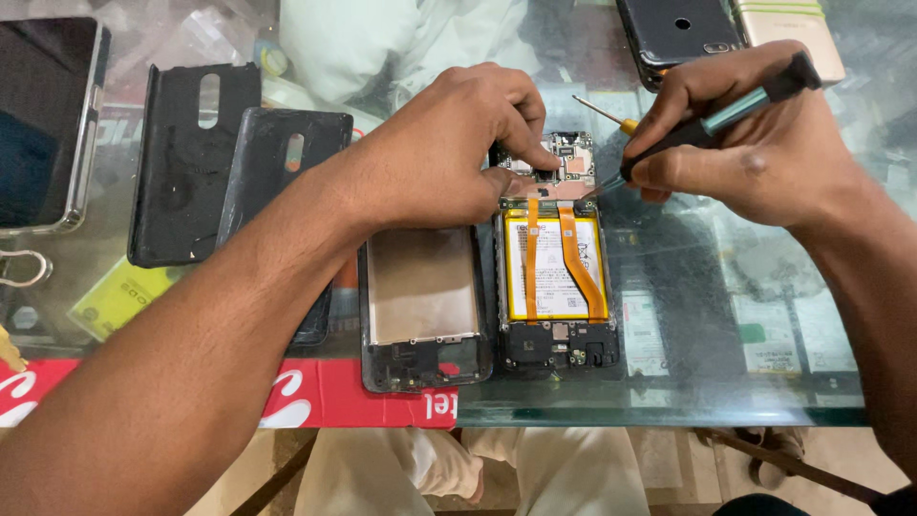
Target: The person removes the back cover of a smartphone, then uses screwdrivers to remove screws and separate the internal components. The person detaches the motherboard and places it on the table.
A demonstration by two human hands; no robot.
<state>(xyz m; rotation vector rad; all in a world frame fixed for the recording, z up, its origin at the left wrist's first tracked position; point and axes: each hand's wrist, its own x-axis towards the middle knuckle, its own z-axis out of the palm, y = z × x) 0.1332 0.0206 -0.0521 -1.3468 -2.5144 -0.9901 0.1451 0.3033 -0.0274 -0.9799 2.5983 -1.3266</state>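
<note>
An opened phone [557,287] lies on the glass table, its yellow battery crossed by two orange flex cables. My left hand [449,153] presses its fingertips on the circuit board [573,158] at the phone's top end. My right hand [755,134] grips a black and teal screwdriver [712,119], its tip touching the board's right side. A thin yellow-handled tool [604,115] lies just behind the board.
A bare phone frame [420,306] lies left of the open phone. Two dark back covers [191,162] [287,162] rest further left, beside a phone in a clear case [43,124]. More phones [683,33] [798,29] sit at the far right. The table's front edge [650,416] is near.
</note>
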